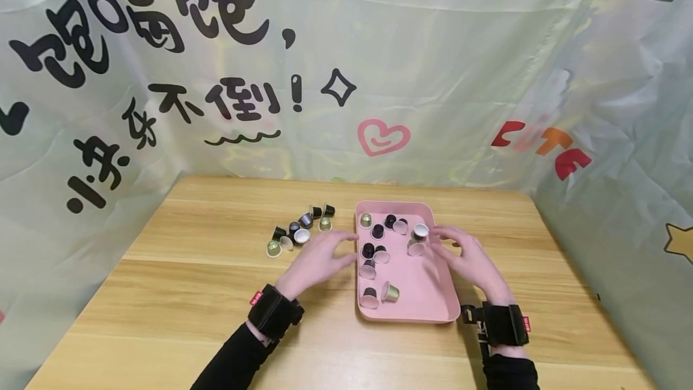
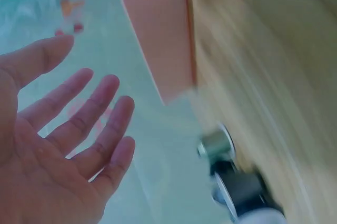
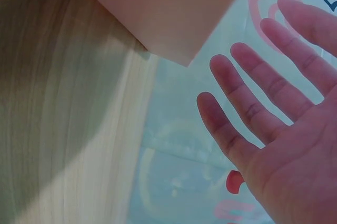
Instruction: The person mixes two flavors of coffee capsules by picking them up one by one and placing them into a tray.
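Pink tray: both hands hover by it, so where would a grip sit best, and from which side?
Probably the two long edges of the pink tray, one hand per side. The left hand is at its left rim and the right hand at its right rim, both open. The raised rim gives fingers a lip, and a level two-sided lift keeps the loose capsules from rolling.

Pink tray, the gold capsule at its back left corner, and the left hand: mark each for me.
pink tray (image 1: 428, 300), head view, bare floor near its front right corner.
gold capsule (image 1: 366, 220), head view, its top face.
left hand (image 1: 316, 260), head view, back of the hand, fingers spread.
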Motion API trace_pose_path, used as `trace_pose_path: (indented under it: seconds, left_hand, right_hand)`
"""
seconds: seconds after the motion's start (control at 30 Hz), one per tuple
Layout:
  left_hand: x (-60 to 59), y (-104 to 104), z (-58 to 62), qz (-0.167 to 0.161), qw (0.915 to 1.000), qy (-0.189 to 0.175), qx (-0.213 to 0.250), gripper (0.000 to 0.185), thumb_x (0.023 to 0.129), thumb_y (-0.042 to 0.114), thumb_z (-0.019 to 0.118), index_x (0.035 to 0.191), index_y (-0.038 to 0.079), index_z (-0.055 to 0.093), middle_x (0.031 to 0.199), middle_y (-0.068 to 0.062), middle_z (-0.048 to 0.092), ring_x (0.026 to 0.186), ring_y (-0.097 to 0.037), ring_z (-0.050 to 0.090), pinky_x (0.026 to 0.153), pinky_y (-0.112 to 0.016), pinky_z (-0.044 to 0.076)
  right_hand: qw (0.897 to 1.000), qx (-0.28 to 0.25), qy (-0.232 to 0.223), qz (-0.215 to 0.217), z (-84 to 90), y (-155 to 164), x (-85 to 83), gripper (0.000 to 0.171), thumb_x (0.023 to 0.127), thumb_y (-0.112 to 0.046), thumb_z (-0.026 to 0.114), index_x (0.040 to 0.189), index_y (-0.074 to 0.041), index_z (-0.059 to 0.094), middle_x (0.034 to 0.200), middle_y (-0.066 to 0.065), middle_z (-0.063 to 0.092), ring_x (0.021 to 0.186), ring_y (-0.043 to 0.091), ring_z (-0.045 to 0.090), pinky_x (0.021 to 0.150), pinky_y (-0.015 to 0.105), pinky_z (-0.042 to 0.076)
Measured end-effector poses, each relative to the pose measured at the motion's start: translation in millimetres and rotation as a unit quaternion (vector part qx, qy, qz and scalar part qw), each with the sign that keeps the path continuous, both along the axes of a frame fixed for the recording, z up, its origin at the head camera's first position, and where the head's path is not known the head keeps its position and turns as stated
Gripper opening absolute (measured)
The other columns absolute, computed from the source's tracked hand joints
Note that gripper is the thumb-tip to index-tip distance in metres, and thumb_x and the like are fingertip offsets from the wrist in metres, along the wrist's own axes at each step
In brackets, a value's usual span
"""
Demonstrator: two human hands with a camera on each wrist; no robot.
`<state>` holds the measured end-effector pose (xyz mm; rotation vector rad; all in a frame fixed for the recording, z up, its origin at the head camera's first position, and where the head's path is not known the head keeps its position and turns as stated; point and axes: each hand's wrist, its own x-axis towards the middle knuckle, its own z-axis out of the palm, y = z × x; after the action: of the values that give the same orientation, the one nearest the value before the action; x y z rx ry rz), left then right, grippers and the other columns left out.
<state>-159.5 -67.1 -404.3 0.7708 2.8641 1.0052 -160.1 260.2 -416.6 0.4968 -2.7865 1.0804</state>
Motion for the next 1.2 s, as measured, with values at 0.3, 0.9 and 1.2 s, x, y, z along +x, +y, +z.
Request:
trace_pose_path:
  seconds: [0.3, 0.9, 1.2]
  left_hand:
    - [-6.3, -43, -11.1, 0.121, 0.9919, 0.036, 0.01, 0.046, 0.089, 0.022, 0.075, 0.132, 0.012, 0.064, 0.139, -0.016, 0.063, 0.129, -0.04, 0.057, 0.114, -0.063, 0.036]
    - [-8.3, -55, -21.6, 0.163, 0.984, 0.059, -0.042, 0.051, 0.085, 0.016, 0.077, 0.133, 0.01, 0.061, 0.136, -0.02, 0.062, 0.125, -0.041, 0.058, 0.11, -0.063, 0.042]
    - [-15.6, -56, -24.6, 0.162, 0.9775, 0.083, -0.106, 0.053, 0.08, 0.015, 0.082, 0.129, 0.009, 0.063, 0.129, -0.017, 0.066, 0.118, -0.042, 0.06, 0.105, -0.06, 0.046]
  right_hand:
    - [1.0, 0.0, 0.0, -0.001, 0.7, -2, 0.9, 0.033, 0.098, -0.013, 0.063, 0.128, 0.002, 0.064, 0.135, 0.024, 0.062, 0.12, 0.043, 0.059, 0.101, 0.066, 0.045]
    - [1.0, -0.005, -0.003, 0.0, 1.1, -3, 0.1, 0.032, 0.098, -0.012, 0.064, 0.127, 0.001, 0.064, 0.135, 0.023, 0.062, 0.119, 0.042, 0.059, 0.1, 0.066, 0.044]
    - [1.0, -0.003, -0.007, -0.003, 1.2, -3, 0.7, 0.032, 0.097, -0.011, 0.064, 0.127, 0.0, 0.064, 0.134, 0.023, 0.062, 0.119, 0.041, 0.059, 0.099, 0.065, 0.045]
